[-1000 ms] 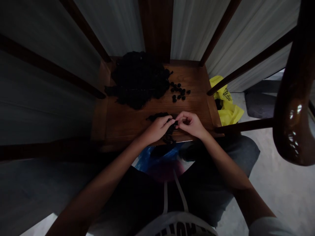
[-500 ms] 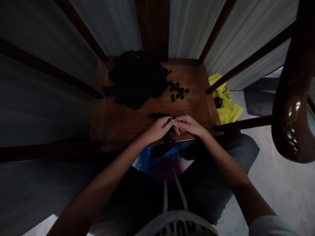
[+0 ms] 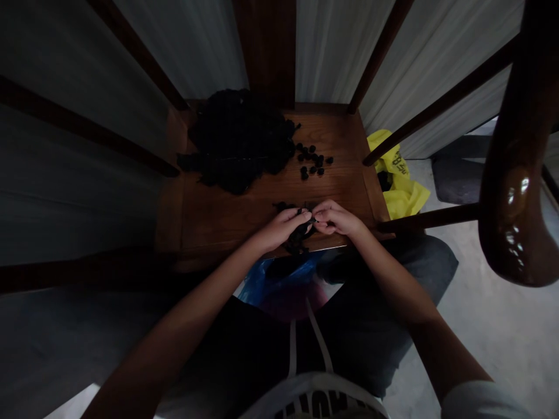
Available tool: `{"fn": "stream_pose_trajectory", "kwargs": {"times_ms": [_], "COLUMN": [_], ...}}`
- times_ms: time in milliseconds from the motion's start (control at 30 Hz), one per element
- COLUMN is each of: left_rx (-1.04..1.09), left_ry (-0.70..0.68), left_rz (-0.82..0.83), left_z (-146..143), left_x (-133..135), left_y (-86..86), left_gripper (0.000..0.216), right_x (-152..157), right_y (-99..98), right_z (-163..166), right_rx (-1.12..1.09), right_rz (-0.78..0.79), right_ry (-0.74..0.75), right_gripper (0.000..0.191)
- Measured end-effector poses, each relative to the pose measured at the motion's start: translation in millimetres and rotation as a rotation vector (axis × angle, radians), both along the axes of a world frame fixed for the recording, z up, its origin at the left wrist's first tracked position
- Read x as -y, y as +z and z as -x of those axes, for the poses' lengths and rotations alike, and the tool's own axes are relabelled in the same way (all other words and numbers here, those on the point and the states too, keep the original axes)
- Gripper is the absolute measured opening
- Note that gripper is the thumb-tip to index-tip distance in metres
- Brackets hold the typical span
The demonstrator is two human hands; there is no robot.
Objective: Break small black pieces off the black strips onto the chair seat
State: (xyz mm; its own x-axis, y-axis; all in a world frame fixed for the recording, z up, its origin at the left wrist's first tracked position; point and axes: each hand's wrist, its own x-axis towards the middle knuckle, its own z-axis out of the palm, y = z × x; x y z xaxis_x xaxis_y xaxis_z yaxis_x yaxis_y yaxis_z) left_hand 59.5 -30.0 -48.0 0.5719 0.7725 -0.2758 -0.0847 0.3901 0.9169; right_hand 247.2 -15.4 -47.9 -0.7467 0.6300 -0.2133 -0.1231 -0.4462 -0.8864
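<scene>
My left hand (image 3: 282, 228) and my right hand (image 3: 336, 218) meet above the near edge of a brown wooden seat (image 3: 218, 221). Their fingertips pinch a dark cluster of small black pieces (image 3: 300, 237), which hangs partly below them. The dim light hides its exact shape. Farther back lie a large heap of black pieces (image 3: 238, 142) and several loose black pieces (image 3: 311, 162), both out of reach of my fingertips' present spot.
Dark wooden rails (image 3: 437, 113) and a glossy curved wooden post (image 3: 515, 192) surround the seat. A yellow plastic bag (image 3: 399, 186) lies beyond its right edge, and a blue plastic bag (image 3: 283, 279) sits below its near edge. Grey floor (image 3: 493, 302) shows at right.
My hands have drawn slightly closer around the black cluster, and my fingers have shifted on it. The whole view has drifted slightly, while the heap and loose pieces stay in place on the seat.
</scene>
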Motion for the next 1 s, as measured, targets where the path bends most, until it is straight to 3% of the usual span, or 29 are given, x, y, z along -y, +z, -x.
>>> {"fn": "stream_pose_trajectory", "kwargs": {"times_ms": [67,167,267,367,467,567,733,1000], "left_rx": [0.122,0.343,0.376,0.172,-0.133,-0.255,-0.251,-0.151], "left_ry": [0.010,0.058,0.102,0.157,0.220,0.246,0.234,0.245], "left_rz": [0.026,0.102,0.151,0.052,-0.211,-0.384,-0.305,-0.170], "left_z": [-1.2,-1.6,-0.9,-0.2,1.4,3.7,5.3,5.7], "left_x": [-0.5,-3.6,-6.7,-6.9,-5.3,-4.3,-5.5,-6.8], "left_y": [-1.0,-0.6,0.8,2.9,4.6,3.3,-1.8,-1.4], "left_gripper": [0.036,0.037,0.031,0.031,0.033,0.034,0.035,0.033], "right_x": [-1.4,-3.1,-4.9,-8.5,-13.4,-17.8,-27.3,-28.3], "right_y": [0.7,2.7,3.2,0.3,-4.1,-7.5,-11.9,-8.9], "right_z": [-1.8,-2.1,0.8,3.6,4.2,4.0,3.2,3.7], "right_rx": [-0.080,-0.198,-0.103,0.193,0.554,0.809,0.991,0.854], "right_rz": [0.026,0.047,-0.041,-0.353,-0.782,-0.993,-1.082,-0.990], "right_ry": [-0.004,-0.129,-0.307,-0.490,-0.647,-0.704,-0.689,-0.767], "right_gripper": [0.033,0.039,0.035,0.025,0.019,0.018,0.021,0.015]}}
